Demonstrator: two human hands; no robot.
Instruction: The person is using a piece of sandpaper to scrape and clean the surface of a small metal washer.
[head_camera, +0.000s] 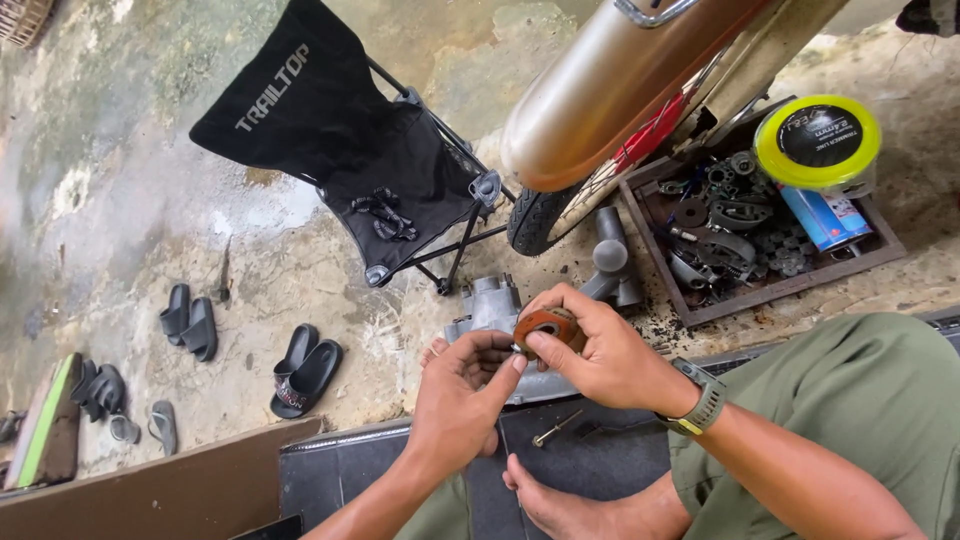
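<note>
Together both hands, left hand (462, 385) and right hand (590, 345), pinch a rusty round part (548, 326).

1. My right hand (590, 345) wraps the rust-brown round part (548, 326), so most of it is covered by my fingers.
2. Behind both hands, the grey metal casing (487, 305) shows only its top; my left hand (465, 385) hides the rest.
3. Far beyond my right hand, the scooter wheel (545, 215) is largely covered by the tan fender (610, 90), itself cut off by the top edge.
4. The parts in the wooden tray (770, 285) are too small to identify.
</note>
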